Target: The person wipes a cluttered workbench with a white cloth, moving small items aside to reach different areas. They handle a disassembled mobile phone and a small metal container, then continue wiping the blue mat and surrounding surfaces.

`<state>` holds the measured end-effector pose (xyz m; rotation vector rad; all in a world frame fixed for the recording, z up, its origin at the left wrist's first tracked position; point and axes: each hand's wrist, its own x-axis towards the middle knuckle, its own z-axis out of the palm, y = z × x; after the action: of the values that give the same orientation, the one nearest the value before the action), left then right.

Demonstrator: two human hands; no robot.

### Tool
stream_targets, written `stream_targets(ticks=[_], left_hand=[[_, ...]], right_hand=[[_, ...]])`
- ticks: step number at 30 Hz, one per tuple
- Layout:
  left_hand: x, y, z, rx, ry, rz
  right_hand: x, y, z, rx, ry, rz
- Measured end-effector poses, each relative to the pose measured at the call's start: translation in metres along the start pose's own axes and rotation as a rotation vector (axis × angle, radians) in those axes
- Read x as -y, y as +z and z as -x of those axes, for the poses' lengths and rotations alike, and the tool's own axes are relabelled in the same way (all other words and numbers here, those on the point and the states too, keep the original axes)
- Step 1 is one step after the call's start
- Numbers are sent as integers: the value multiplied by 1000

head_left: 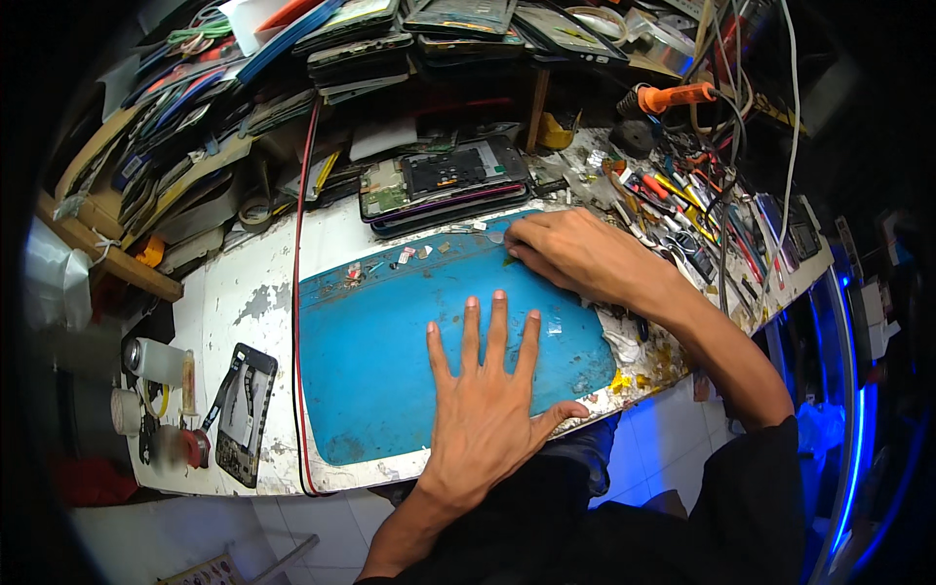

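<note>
My left hand (487,405) lies palm down on a blue work mat (370,380), fingers spread, with nothing in it. At the mat's far edge, my right hand (565,249) has its thumb and fingers drawn together. A small greyish piece (495,237) shows by those fingertips, but whether they grip it or only touch it is unclear. Tiny loose parts (408,255) are scattered along the far strip of the mat, left of my right hand. Just beyond them sits a stack of opened phones or tablets (448,175).
A red and black cable (297,292) runs along the mat's left side. An opened phone frame (247,414) lies left of it, beside a bottle (161,361). Hand tools (682,195) crowd the right, below an orange-handled soldering iron (678,96). Device stacks (361,58) fill the back.
</note>
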<state>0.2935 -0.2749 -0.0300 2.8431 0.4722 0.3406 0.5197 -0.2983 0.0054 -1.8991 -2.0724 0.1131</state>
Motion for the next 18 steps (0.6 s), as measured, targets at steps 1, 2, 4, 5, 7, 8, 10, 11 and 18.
stream_targets(ticks=[1,2,4,5,7,8,10,11,18], left_hand=[[0,0,0,-3,0,3],[-1,-1,-1,-6,-2,7],[-1,-1,-1,-4,-3,5],[-1,-2,-2,-3,-5,6],[-1,-2,-2,-3,-1,9],[0,-3,-2,-2,-6,8],[0,-3,-2,-9,-8,26],[0,-3,-1,-9,-10,32],[0,-4,-1,36,-6,-2]], right_hand=[[-1,-1,-2,-8,10,-17],[-3,-2,-4,1,46,-53],[-6,-9,-6,11,227,-25],[-6,-14,-6,-7,285,-17],[-3,-28,7,-107,240,21],[2,-36,21,-164,145,66],[16,-48,51,-210,28,188],[24,-52,68,-204,10,262],[68,-31,143,31,20,366]])
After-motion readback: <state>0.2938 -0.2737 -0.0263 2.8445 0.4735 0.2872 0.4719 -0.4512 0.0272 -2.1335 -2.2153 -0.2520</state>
